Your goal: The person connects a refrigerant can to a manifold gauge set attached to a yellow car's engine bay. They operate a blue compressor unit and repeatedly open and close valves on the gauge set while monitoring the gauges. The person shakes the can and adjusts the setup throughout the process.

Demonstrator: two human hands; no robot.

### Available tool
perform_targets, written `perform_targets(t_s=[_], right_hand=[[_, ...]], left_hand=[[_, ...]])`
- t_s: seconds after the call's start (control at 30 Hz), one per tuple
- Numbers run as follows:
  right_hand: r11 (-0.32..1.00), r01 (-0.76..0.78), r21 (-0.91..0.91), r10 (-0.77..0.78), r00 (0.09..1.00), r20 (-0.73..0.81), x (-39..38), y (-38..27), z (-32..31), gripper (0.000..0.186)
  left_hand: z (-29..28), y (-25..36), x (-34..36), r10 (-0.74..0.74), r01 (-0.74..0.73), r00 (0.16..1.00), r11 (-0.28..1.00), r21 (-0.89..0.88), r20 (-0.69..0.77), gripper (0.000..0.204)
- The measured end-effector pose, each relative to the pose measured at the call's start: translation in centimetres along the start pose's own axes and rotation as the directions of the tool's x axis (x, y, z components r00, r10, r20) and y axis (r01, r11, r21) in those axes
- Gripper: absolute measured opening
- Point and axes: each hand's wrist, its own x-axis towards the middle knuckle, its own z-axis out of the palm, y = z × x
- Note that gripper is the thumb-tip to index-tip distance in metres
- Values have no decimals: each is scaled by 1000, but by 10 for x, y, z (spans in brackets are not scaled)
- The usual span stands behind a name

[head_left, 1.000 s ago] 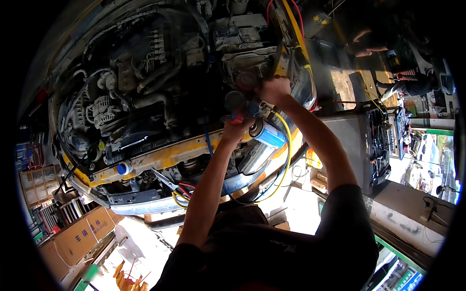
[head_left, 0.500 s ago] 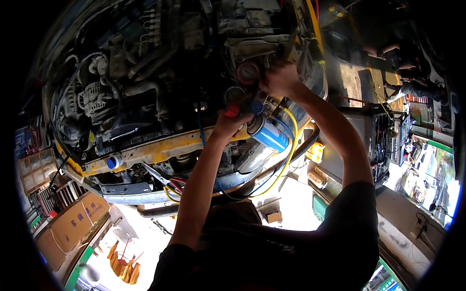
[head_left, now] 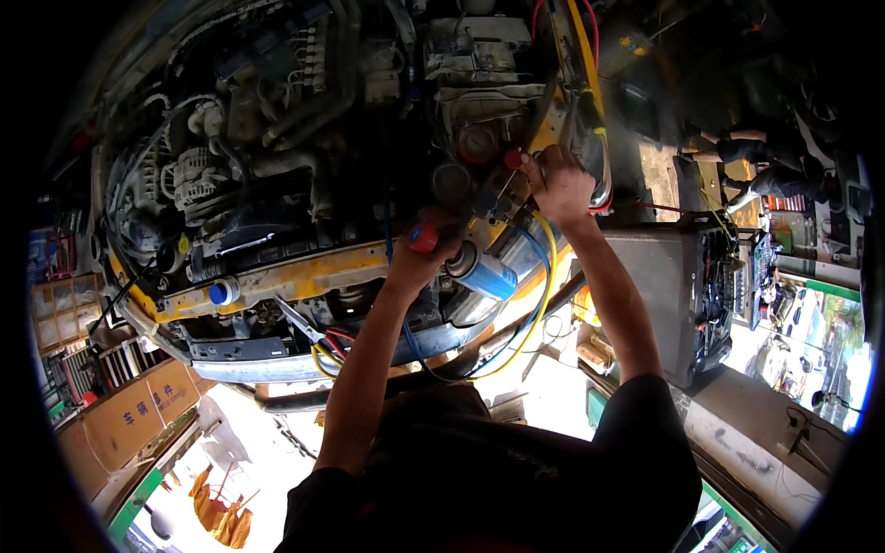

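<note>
My left hand (head_left: pixel 424 258) is wrapped round a red knob (head_left: pixel 422 235) on a gauge manifold, beside a blue canister (head_left: pixel 487 275). Two dark round gauges (head_left: pixel 452 182) rise from the manifold (head_left: pixel 489 198). My right hand (head_left: pixel 562 189) has curled fingers, its thumb against another red knob (head_left: pixel 514 158); what the fingers hold is hidden. Yellow and blue hoses (head_left: pixel 551 263) hang from the manifold, over the yellow front edge (head_left: pixel 277 276) of an open engine bay (head_left: pixel 267 138).
A white bottle with a blue cap (head_left: pixel 224 292) and silver pliers (head_left: pixel 300 321) lie along the front edge. A grey cabinet (head_left: pixel 645 295) stands at the right, with other people's arms and legs (head_left: pixel 756 166) beyond. Cardboard (head_left: pixel 138 405) lies at the lower left.
My right hand has shifted right and down from beside the upper gauge, uncovering a red knob. My left hand stays on its knob. The whole view has wobbled slightly.
</note>
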Motion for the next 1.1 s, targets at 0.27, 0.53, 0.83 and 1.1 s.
perform_targets(t_s=[0.27, 0.53, 0.83, 1.1], right_hand=[[228, -591, 774, -370, 682, 631, -108, -97, -32, 54], [679, -30, 734, -316, 890, 329, -152, -206, -102, 85], [638, -106, 762, -85, 975, 206, -210, -299, -123, 71], [469, 467, 750, -660, 749, -55, -193, -336, -174, 56]], left_hand=[[-49, 66, -115, -163, 165, 979, 986, 5, -123, 18], [-81, 94, -185, -181, 174, 902, 983, -55, -393, 18], [-71, 79, -304, 294, 20, 786, 867, 498, -543, 78], [-120, 113, -409, 554, 35, 770, 457, 889, -315, 73]])
